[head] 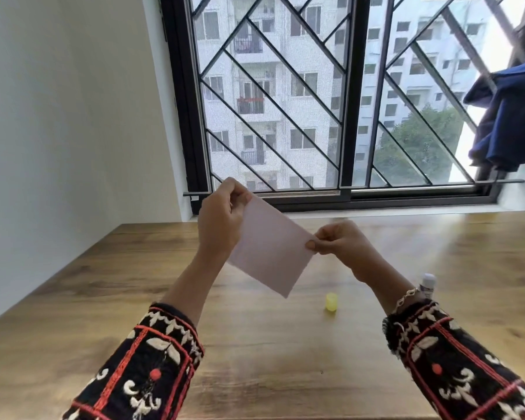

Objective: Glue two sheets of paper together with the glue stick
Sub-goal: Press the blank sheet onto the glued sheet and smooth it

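A pale pink sheet of paper [270, 247] is held up in the air above the wooden table [255, 359], tilted like a diamond. My left hand [222, 219] pinches its upper left corner. My right hand [340, 241] pinches its right corner between thumb and fingers. Whether it is one sheet or two pressed together I cannot tell. The glue stick [428, 284] stands upright on the table at the right, partly hidden behind my right wrist, with its cap off. Its yellow cap [331, 302] sits on the table below the paper.
A barred window [346, 101] runs along the far edge of the table. A white wall [58, 131] is on the left. Dark blue cloth [506, 116] hangs at the upper right.
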`<state>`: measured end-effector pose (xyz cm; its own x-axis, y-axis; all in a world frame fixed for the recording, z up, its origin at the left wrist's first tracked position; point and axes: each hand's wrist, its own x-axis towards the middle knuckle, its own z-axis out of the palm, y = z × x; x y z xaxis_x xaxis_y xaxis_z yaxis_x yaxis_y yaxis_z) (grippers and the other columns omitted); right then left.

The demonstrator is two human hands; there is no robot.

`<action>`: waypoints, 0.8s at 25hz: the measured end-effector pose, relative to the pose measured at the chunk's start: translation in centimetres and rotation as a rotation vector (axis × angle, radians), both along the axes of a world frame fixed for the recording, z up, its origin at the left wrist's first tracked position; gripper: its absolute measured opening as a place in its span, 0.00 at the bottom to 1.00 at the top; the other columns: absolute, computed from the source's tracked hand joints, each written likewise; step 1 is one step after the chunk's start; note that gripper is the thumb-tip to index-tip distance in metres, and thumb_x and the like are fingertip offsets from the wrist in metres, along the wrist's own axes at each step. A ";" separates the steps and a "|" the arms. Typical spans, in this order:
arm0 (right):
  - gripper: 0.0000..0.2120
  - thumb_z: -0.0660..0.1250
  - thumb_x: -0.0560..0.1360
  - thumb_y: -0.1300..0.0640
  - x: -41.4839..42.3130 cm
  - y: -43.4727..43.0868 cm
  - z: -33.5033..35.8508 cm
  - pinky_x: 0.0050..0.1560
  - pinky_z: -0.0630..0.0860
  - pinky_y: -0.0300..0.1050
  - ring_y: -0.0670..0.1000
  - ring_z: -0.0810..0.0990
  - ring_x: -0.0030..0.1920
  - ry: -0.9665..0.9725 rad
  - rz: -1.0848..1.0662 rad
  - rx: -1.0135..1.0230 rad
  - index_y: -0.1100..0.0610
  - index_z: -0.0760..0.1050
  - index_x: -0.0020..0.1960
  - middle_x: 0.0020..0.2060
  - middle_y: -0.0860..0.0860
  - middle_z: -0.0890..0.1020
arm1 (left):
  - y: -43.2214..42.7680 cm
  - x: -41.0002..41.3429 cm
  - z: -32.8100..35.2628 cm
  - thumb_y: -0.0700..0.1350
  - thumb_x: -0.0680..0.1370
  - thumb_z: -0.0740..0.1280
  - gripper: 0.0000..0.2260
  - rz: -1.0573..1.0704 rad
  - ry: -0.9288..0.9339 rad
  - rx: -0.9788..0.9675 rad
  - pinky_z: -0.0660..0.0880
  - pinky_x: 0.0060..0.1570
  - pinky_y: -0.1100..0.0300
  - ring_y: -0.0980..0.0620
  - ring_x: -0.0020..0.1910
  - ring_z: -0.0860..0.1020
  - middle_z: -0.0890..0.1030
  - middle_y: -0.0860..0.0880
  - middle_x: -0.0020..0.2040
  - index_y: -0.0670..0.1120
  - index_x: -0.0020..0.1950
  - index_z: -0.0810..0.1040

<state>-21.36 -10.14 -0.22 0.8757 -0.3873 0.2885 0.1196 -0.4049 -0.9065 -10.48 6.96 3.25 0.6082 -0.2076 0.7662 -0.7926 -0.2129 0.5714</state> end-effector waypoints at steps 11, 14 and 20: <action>0.09 0.57 0.78 0.56 1.4 2.6 -2.0 0.36 0.59 0.46 0.62 0.76 0.40 -0.245 -0.619 -0.175 0.60 0.70 0.44 0.38 0.63 0.80 | -1.2 -1.4 -4.7 0.41 0.79 0.59 0.06 0.270 -0.023 -0.037 0.65 0.32 0.54 0.36 0.35 0.76 0.79 0.40 0.34 0.39 0.47 0.72; 0.08 0.59 0.77 0.59 1.5 2.8 -2.3 0.33 0.52 0.44 0.65 0.76 0.38 -0.336 -0.669 -0.229 0.63 0.70 0.43 0.35 0.64 0.80 | -1.4 -1.6 -5.0 0.42 0.79 0.59 0.07 0.271 0.006 -0.071 0.67 0.32 0.53 0.37 0.36 0.77 0.79 0.39 0.35 0.39 0.47 0.72; 0.05 0.59 0.77 0.61 1.5 2.5 -2.3 0.31 0.50 0.42 0.65 0.77 0.37 -0.340 -0.709 -0.305 0.62 0.70 0.44 0.34 0.61 0.80 | -1.5 -1.5 -6.1 0.46 0.78 0.61 0.08 0.064 0.206 -0.161 0.61 0.28 0.58 0.53 0.24 0.64 0.67 0.52 0.25 0.41 0.48 0.72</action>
